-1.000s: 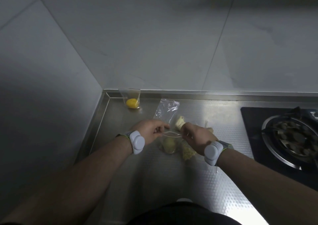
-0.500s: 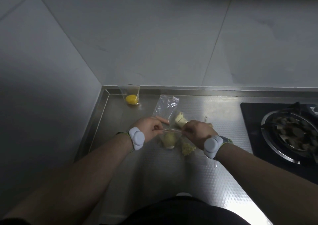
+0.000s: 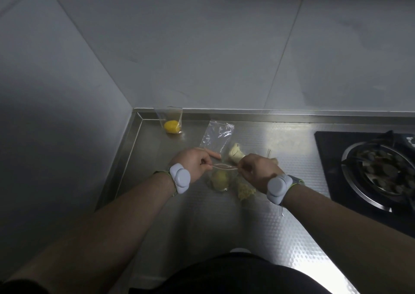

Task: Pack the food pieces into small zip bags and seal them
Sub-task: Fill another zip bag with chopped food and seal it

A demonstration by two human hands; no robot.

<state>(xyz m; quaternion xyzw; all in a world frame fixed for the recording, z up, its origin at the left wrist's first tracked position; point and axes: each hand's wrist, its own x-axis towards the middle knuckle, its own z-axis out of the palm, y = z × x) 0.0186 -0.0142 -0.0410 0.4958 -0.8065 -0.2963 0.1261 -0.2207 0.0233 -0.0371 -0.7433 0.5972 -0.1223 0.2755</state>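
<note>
Your left hand [image 3: 195,163] pinches one end of the zip strip of a small zip bag [image 3: 219,179]; your right hand [image 3: 258,170] pinches the other end. Both hands are clenched on the strip, which runs taut between them. The strip looks partly open near the middle, so sealing appears under way, not finished. Holding both ends likely keeps the mouth straight for pressing shut.

The bag hangs just below and between your hands, its bottom resting on the steel table [image 3: 202,221]. A pale yellow-green food piece [image 3: 220,179] sits low inside it.

Just nearer you than your right hand lies a crumbly pale food piece [image 3: 246,191], seemingly in clear plastic; cannot tell if sealed. Just beyond the right hand lies a cream-coloured food piece [image 3: 235,153], loose. Beyond the left hand, a small sausage-like piece [image 3: 214,153] touches an empty clear zip bag [image 3: 217,136] lying flat, probably staged for the next fill.

Well beyond the left hand, in the table's far corner, a bagged yellow piece [image 3: 171,126] leans against the wall, apparently done and set aside. Far off your right hand: a gas burner [image 3: 381,172].
</note>
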